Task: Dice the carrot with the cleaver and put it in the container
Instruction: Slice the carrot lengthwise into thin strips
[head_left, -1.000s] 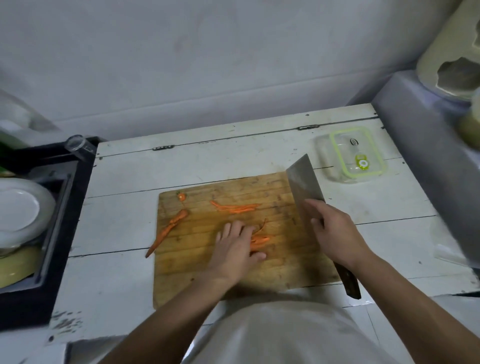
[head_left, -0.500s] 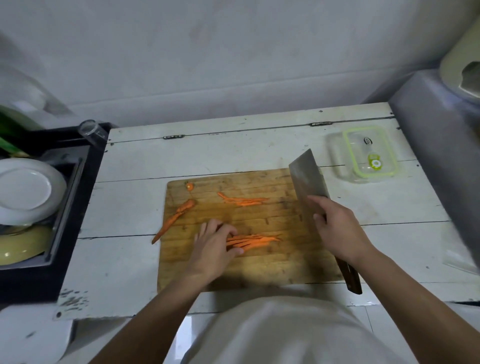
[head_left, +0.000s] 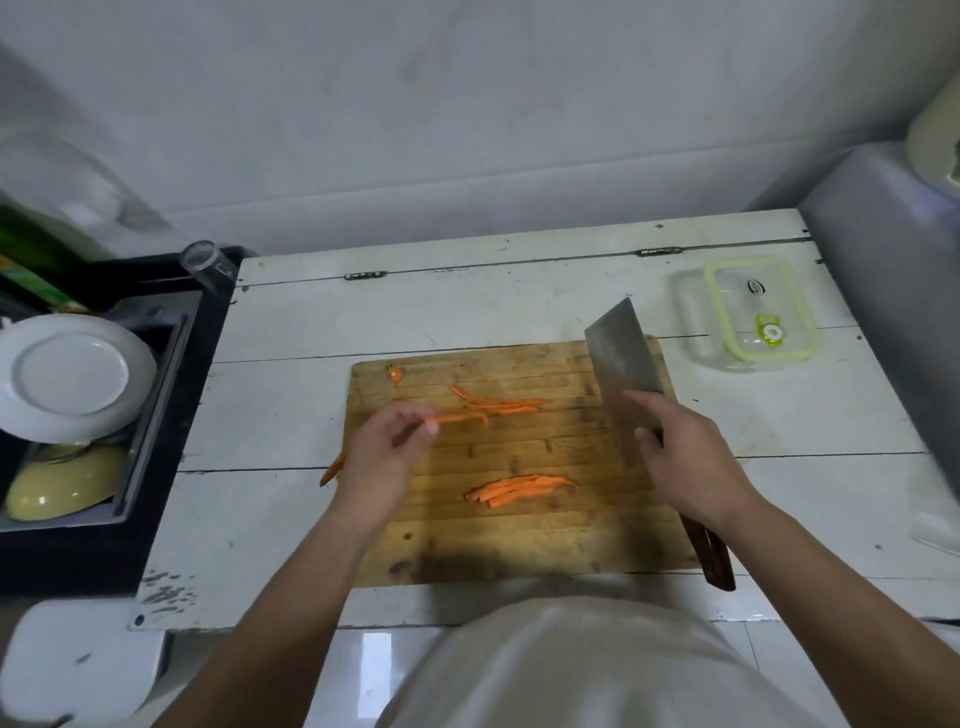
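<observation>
Carrot strips (head_left: 519, 488) lie bundled on the near cutting board (head_left: 519, 551); my left hand (head_left: 384, 452) pinches one loose strip (head_left: 460, 418), my right (head_left: 691, 457) grips the cleaver (head_left: 621, 374). I judge gathering underway; crosswise dicing follows. Farther off, more strips (head_left: 504, 404), then the container (head_left: 758, 312).

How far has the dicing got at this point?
Done: the carrot is cut into thin strips, one bundle near the front of the board and another further back. In hand: the left hand pinches a single strip; the right hand holds the cleaver. Left: no dice are cut, and the container holds no carrot.
</observation>
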